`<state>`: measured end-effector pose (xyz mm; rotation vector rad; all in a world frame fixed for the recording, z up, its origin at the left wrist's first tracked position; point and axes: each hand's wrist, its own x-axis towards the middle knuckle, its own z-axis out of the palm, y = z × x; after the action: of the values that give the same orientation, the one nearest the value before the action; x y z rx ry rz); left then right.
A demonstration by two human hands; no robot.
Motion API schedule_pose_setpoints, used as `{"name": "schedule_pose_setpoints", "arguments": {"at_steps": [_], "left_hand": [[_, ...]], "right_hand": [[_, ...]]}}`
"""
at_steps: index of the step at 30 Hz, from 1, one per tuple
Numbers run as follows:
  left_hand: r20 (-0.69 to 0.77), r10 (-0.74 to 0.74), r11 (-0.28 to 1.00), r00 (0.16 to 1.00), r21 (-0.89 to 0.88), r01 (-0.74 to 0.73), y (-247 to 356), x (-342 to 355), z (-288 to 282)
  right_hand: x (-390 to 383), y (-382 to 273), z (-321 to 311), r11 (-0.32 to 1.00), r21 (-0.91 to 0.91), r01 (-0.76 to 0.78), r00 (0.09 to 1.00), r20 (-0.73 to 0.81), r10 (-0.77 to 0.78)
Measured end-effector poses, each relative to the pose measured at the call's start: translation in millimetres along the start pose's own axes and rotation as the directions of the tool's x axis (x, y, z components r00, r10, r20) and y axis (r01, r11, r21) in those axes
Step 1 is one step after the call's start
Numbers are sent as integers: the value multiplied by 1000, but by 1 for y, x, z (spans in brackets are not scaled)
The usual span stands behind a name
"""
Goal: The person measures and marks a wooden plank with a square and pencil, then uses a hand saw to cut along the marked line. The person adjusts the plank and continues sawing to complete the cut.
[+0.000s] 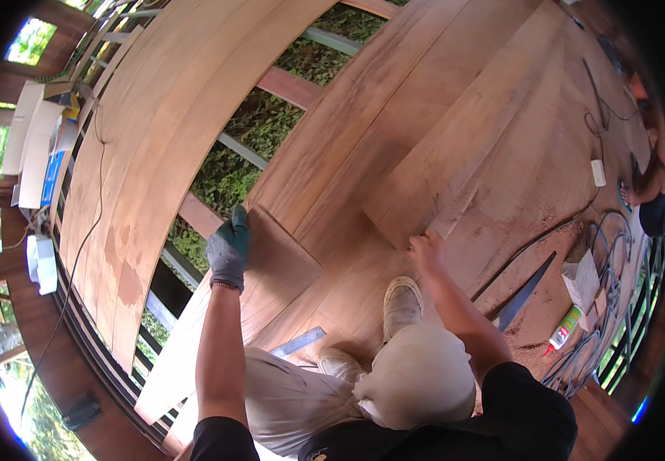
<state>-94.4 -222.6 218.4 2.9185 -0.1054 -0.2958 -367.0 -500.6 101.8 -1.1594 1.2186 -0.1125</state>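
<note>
My left hand (228, 250), in a grey and green work glove, is closed on the upper left edge of a short wooden board (280, 257). That board lies across the end of the fitted floorboards. My bare right hand (426, 250) has its fingers curled at the near end of a long wooden plank (467, 146), which lies slantwise over the boards and runs away from me. Its fingertips are partly hidden at the plank's corner. Between my arms, a metal ruler (298, 342) rests on the wood close to my shoes.
An open gap with beams (290, 87) and greenery below runs left of the boards. Loose planks (159, 154) lie beyond it. At right are a handsaw blade (528, 292), a glue bottle (565, 329), coiled cables (616, 230), sawdust and another person's arm (655, 173).
</note>
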Motion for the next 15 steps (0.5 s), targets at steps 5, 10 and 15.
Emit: {"name": "schedule_pose_setpoints", "arguments": {"at_steps": [5, 10, 15], "left_hand": [[62, -62, 998, 996, 35, 60, -5, 4, 1], [81, -15, 1000, 997, -6, 15, 37, 1, 13], [119, 91, 996, 989, -16, -90, 69, 2, 61]], "right_hand": [[9, -18, 36, 1000, 14, -17, 996, 89, 16], [42, 14, 19, 996, 33, 86, 983, 161, -90], [-7, 68, -63, 854, -412, 319, 941, 30, -337]]}}
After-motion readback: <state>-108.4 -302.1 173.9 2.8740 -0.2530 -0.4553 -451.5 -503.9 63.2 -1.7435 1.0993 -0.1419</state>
